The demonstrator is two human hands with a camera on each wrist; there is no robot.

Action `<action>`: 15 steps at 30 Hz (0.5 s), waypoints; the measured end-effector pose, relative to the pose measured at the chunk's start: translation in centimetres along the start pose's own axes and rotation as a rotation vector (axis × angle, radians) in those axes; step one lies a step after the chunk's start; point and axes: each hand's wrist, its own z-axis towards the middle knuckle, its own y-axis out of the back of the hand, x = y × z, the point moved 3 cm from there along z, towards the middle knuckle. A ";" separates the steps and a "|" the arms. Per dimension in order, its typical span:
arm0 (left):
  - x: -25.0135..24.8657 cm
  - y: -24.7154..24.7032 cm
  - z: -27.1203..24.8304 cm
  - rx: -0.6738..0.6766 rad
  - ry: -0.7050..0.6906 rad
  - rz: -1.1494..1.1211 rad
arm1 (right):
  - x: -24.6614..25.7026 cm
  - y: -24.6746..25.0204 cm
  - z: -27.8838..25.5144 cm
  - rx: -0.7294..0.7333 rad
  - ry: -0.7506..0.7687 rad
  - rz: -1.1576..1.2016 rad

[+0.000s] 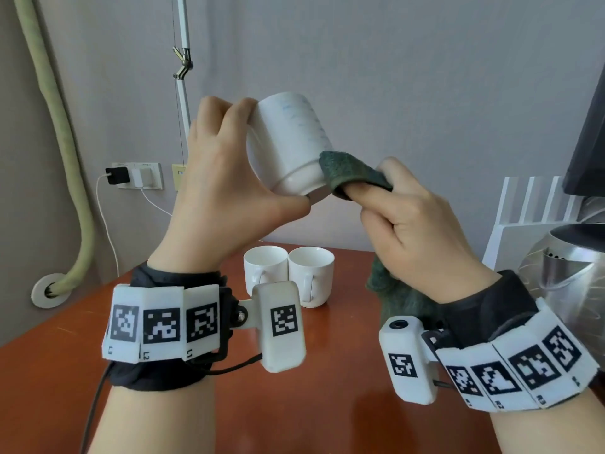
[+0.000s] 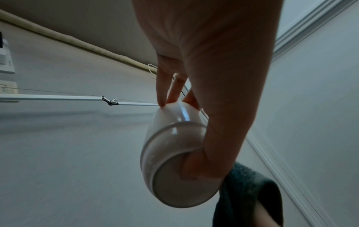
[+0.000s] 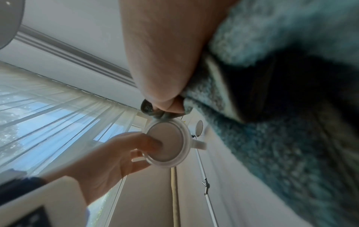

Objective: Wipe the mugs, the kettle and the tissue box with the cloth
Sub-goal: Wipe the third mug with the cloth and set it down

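Note:
My left hand [image 1: 226, 178] grips a white mug [image 1: 289, 142] tilted in the air, thumb under its base and fingers at the rim side; the mug [image 2: 174, 153] shows its base in the left wrist view. My right hand [image 1: 415, 224] holds a dark green cloth [image 1: 352, 170] wrapped over its fingers, pressed against the mug's lower side. The cloth [image 3: 272, 122] fills much of the right wrist view, above the mug's base [image 3: 167, 142]. Two more white mugs [image 1: 288, 273] stand on the table. A shiny metal kettle [image 1: 569, 276] sits at the right. No tissue box is in view.
The red-brown table [image 1: 311, 404] lies below both hands. A white lamp pole [image 1: 181, 93] rises behind the mug. A white rack [image 1: 530, 211] and a dark object [image 1: 589, 142] stand at the far right. A wall socket with a charger [image 1: 134, 175] is at the left.

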 end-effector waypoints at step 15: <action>-0.6 0.1 -0.3 0.071 -0.117 0.011 | 1.3 0.5 0.3 -0.063 0.078 0.041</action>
